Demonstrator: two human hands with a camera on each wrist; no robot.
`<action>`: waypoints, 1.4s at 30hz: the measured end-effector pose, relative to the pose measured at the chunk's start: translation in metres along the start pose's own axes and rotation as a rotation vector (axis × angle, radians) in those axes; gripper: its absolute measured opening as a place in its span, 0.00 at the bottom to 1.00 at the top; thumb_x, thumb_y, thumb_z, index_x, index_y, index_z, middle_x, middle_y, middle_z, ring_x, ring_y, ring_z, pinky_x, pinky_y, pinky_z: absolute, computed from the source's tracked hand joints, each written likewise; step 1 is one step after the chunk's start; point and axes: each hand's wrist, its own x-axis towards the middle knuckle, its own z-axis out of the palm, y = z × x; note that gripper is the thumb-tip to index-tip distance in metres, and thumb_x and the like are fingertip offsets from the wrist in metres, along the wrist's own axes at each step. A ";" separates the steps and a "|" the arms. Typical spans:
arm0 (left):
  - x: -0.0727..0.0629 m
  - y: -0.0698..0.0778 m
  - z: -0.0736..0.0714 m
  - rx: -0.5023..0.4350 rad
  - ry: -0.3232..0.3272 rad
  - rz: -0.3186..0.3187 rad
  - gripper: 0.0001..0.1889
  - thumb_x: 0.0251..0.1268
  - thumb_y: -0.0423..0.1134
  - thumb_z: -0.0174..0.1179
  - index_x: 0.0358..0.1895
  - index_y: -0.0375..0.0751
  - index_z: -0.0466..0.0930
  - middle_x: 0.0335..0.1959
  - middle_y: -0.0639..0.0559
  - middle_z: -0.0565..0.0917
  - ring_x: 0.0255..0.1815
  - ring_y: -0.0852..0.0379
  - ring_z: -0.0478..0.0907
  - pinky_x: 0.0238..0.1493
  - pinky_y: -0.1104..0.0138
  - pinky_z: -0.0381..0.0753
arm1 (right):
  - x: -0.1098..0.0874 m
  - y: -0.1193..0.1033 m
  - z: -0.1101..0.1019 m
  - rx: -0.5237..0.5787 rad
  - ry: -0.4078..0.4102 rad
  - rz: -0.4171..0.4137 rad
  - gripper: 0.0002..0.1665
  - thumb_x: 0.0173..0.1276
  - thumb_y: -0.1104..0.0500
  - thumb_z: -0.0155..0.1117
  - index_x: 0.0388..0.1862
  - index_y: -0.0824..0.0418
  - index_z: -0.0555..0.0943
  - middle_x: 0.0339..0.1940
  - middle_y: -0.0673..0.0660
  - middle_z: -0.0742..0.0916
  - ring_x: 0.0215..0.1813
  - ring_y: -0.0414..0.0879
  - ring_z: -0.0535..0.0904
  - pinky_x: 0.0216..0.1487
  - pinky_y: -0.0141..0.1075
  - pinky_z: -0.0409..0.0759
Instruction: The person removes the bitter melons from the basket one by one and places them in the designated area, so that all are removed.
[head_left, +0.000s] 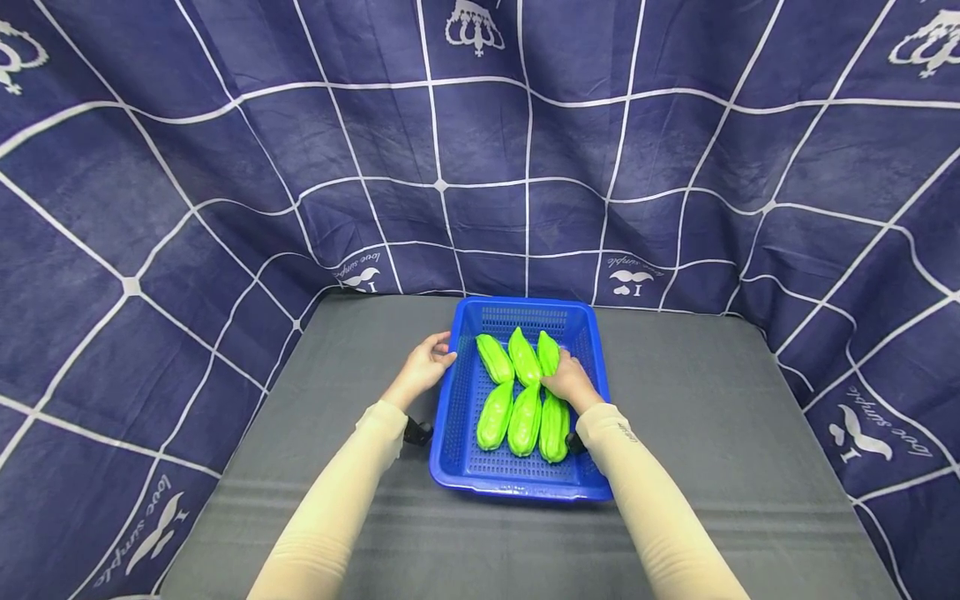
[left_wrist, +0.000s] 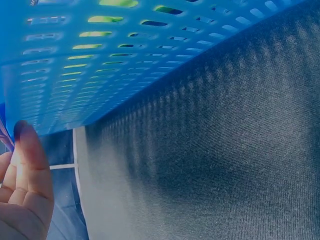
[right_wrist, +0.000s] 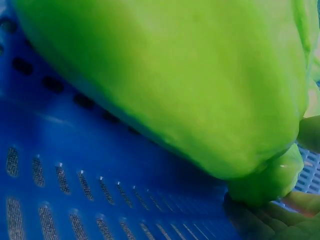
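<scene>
The vegetables (head_left: 525,425) are bright green, the basket (head_left: 519,487) blue, the worktop (head_left: 690,392) grey. The navy cloth (head_left: 570,142) bears white grid lines, crowns and lettering. Both sleeves (head_left: 330,504) are cream.

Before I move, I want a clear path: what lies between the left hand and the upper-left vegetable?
In the head view, the basket's left wall stands between the left hand and the upper-left vegetable; nothing else shows there.
</scene>
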 end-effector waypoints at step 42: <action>-0.006 0.005 0.006 0.026 0.019 0.044 0.26 0.73 0.32 0.54 0.71 0.29 0.63 0.58 0.29 0.76 0.54 0.37 0.79 0.57 0.51 0.79 | -0.016 -0.005 -0.061 0.187 0.141 -0.037 0.44 0.64 0.57 0.68 0.74 0.69 0.62 0.65 0.72 0.77 0.68 0.65 0.71 0.69 0.52 0.69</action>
